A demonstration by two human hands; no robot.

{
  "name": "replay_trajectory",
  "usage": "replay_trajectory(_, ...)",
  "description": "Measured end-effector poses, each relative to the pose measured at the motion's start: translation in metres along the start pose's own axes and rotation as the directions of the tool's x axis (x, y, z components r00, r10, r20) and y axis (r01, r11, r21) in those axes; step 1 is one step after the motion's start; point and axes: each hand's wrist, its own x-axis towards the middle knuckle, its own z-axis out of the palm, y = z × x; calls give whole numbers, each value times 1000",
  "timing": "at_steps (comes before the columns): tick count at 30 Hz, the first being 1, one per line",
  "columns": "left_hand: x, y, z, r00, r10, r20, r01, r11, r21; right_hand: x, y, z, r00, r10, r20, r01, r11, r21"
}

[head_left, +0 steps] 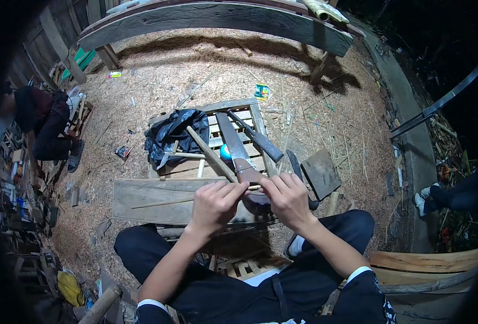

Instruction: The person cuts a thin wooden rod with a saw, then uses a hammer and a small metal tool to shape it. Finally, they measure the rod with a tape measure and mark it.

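My left hand (217,204) and my right hand (288,201) are close together above the front of a low wooden bench (142,197). Both are closed on a thin light-coloured stick (254,187), which shows only in the small gap between them. Just beyond lies a handsaw (229,134), its brown handle (245,170) nearest my fingers and partly hidden. A round wooden bar (209,153) slants beside the saw. On the other side rests a dark tool with a broad flat end (267,147). A long thin stick (161,203) lies on the front board, left of my left hand.
A black plastic bag (177,134) and a blue round object (225,152) sit on the slatted bench top. A flat board (321,174) lies at right. Another person (47,119) crouches at left; another person's legs (457,195) show at right. A long bench (212,19) stands behind.
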Motion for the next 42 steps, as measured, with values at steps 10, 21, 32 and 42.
replay_trajectory(10,4,3,6,995,-64,-70,58,995,-82,0,-8,7,986,119,-118,-109,990,86)
replay_trajectory(21,2,6,5,991,-124,-46,121,991,-57,-3,-14,15,974,190,-123,-176,978,116)
replay_trajectory(32,-5,11,6,984,-169,-49,167,985,-49,-7,-22,19,970,215,-116,-205,975,91)
replay_trajectory(42,-11,1,15,984,-174,-42,173,985,-24,-7,-17,23,977,212,-24,-207,968,145)
